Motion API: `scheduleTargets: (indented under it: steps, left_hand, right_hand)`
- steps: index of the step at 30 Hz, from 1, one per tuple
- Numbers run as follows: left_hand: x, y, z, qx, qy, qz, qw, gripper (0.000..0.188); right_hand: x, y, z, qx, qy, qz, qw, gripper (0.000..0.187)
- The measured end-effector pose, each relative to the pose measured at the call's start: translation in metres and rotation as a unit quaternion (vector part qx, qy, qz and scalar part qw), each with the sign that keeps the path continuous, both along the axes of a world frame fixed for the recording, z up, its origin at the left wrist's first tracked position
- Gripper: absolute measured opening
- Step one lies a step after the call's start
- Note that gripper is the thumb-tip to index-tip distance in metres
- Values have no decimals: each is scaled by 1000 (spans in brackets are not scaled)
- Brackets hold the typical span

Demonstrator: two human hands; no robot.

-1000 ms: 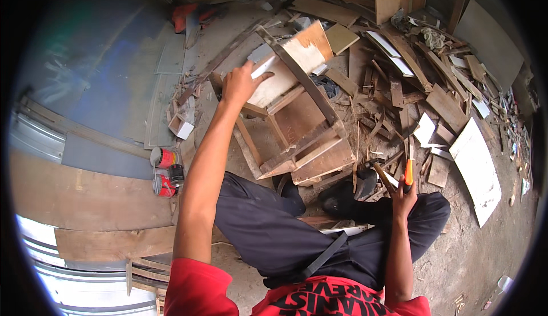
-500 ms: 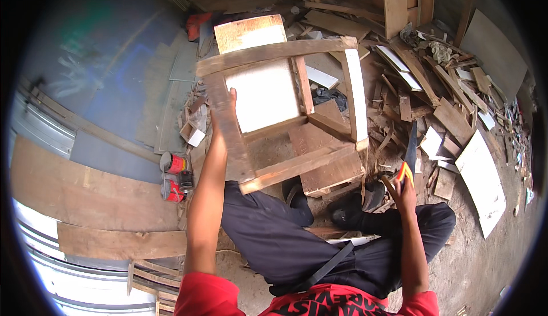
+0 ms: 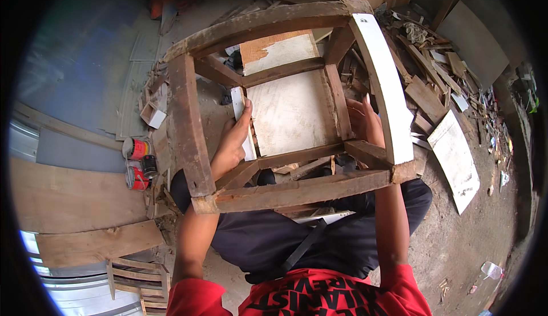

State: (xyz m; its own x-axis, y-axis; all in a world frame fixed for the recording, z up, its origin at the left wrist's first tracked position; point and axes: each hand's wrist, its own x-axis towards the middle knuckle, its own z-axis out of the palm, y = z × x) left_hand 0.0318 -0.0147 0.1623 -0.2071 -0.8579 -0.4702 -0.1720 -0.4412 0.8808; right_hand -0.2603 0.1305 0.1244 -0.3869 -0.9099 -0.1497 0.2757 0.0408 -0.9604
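A wooden chair frame [image 3: 188, 127] is raised in front of me, its large square of brown bars toward me and a smaller inner frame behind. One outer bar has a white face. My left hand [image 3: 232, 142] reaches inside the left part and is closed round an inner side bar with a white strip, thumb on top. On the right, my right hand [image 3: 371, 123] is closed at the other inner bar, its fingers partly hidden behind the wood. A whitish panel [image 3: 294, 113] shows through the middle. The handsaw is out of sight.
Red and black paint cans [image 3: 137, 149] stand at the left by plywood sheets [image 3: 74, 196]. Wood scraps [image 3: 425, 99] lie heaped at the right, with a white board [image 3: 455, 162] on the floor. A slatted wooden piece [image 3: 137, 276] is at lower left.
The chair frame has come closer and turned to face me more squarely. My right hand no longer holds the orange-handled handsaw and has moved up to the frame; my left hand has shifted inside it.
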Motion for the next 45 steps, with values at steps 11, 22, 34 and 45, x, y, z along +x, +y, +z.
scheduleTargets:
  steps: [11,22,34,45]
  left_hand:
    - [-4,2,-51,114,53,-15,992,102]
    - [18,-67,-139,83,55,86,991,78]
    - [-3,-68,-138,-34,115,95,988,80]
    - [-1,-51,-128,-125,-10,101,987,82]
  right_hand:
    - [-1,-39,-30,123,117,58,984,49]
    - [-24,-110,-102,69,303,46,949,55]
    - [-39,-124,-94,13,163,120,979,45]
    - [1,-110,-26,210,127,84,966,65]
